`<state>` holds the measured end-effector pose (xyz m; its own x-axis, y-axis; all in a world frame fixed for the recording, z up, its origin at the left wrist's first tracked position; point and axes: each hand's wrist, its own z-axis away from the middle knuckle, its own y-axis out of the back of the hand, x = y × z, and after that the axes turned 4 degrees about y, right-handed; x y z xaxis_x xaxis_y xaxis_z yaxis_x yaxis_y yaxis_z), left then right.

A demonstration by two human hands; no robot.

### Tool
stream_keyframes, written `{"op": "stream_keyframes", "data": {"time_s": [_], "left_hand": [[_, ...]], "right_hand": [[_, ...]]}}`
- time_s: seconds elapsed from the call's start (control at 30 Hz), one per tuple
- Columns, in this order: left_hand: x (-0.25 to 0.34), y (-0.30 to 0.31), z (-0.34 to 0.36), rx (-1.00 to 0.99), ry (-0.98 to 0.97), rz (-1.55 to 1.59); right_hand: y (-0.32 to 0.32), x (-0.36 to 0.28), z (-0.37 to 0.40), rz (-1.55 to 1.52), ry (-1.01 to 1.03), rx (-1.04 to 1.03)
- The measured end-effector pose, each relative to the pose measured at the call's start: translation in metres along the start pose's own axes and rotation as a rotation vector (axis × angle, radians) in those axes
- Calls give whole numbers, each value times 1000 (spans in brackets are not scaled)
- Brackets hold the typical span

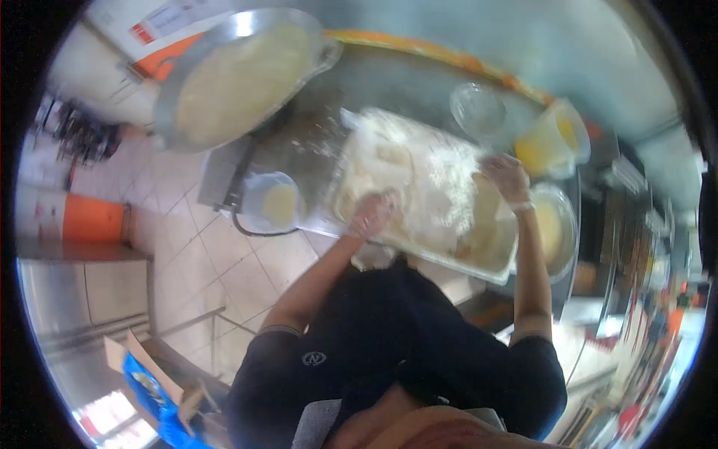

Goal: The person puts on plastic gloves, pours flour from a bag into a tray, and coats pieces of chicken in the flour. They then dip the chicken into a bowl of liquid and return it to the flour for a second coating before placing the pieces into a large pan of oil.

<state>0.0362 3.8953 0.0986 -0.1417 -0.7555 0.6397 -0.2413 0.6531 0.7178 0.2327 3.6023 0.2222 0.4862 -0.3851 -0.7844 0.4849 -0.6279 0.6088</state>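
A shallow metal tray (449, 258) with white flour (449, 179) and pale, flour-coated pieces (385, 161) in it lies across the counter before me. My left hand (375, 215), in a clear plastic glove, is low over the left part of the tray, at a pale piece. Blur smears its fingers. At the tray's right side is my right hand (508, 178), gloved too, its fingers curled inward above a flat tan patch (490, 206). What they hold, if anything, is too blurred to make out.
A large metal pot (168, 112) of cloudy liquid stands at the upper left. A clear tub (258, 198) sits left of the tray. To the right are a pitcher of yellow liquid (550, 142) and a round bowl (572, 232). A clear bowl (477, 108) stands behind. An open cardboard box (153, 367) is at lower left.
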Motion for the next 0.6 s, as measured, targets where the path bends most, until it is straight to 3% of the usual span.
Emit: {"op": "stream_keyframes", "data": {"time_s": [0.03,0.07,0.1,0.17,0.2,0.27,0.3,0.33,0.37,0.4,0.47,0.5,0.53,0.57,0.6], "left_hand": [[8,-1,-2,28,-52,-22],[14,-6,-7,-43,-50,191],[16,-12,-13,-106,-31,398],[17,-26,-24,-182,9,289],[25,-28,-29,-207,10,292],[35,-28,-38,-200,-87,280],[29,-37,-39,-216,-88,279],[22,-48,-41,-431,123,832],[15,-60,-43,-633,354,1382],[12,-71,-45,-643,358,1382],[14,-92,-45,-456,-97,335],[30,-97,-52,-463,-98,336],[47,-106,-62,-540,-62,129],[60,-111,-70,-612,-28,-81],[64,-118,-72,-618,-32,-81]], "right_hand": [[-16,15,21,-289,-71,17],[-20,55,41,-695,-184,-24],[-36,97,57,-894,48,-28],[-32,68,70,-838,-193,-59],[-26,47,73,-850,-210,-43],[-16,0,82,-689,-512,-113],[-12,-12,86,-636,-534,-92],[-14,3,91,-643,-541,-83],[-16,30,95,-437,-457,-65],[-16,40,96,-229,-373,-50],[-16,50,101,-81,-357,-87],[-17,51,103,71,-331,-127],[-23,51,104,69,-336,-124],[-36,54,105,189,-244,-143],[-50,58,107,308,-154,-161]]}}
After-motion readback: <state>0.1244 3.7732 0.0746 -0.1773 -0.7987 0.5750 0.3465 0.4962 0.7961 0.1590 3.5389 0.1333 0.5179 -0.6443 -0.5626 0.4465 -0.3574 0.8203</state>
